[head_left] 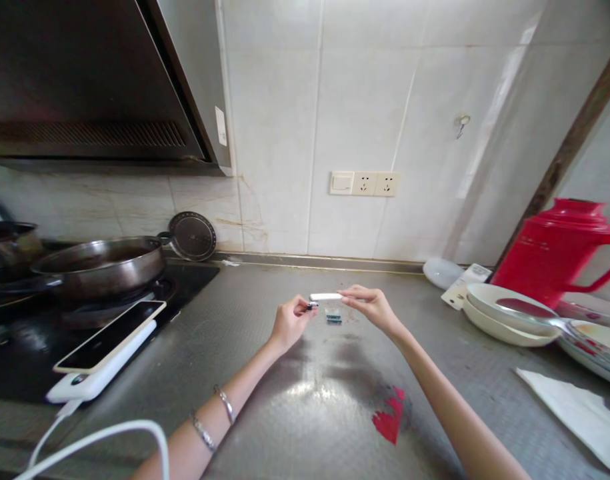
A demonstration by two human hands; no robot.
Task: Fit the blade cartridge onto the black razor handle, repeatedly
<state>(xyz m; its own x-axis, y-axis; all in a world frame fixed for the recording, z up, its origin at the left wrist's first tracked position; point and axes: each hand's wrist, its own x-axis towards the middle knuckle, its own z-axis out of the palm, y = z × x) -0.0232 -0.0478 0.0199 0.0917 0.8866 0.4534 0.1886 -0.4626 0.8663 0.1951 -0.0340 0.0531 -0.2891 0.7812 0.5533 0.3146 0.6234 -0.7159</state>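
Above the metal counter, my right hand (367, 305) pinches the right end of a slim white tube (325, 297), which lies nearly level. Close to the tube's left end, my left hand (291, 323) is closed on a small dark-and-silver piece (312, 305). Whether that piece touches the tube I cannot tell. Just below and behind the hands' gap, small dark green sticks (333, 319) lie side by side on the counter, too small to name surely.
A phone (112, 335) on a white power bank (102, 363) with a cable lies left, beside a pan (105, 265) on the stove. Right stand a red thermos jug (547, 250), stacked bowls (505, 323) and a white paper (575, 413). A red patch (389, 420) marks the counter.
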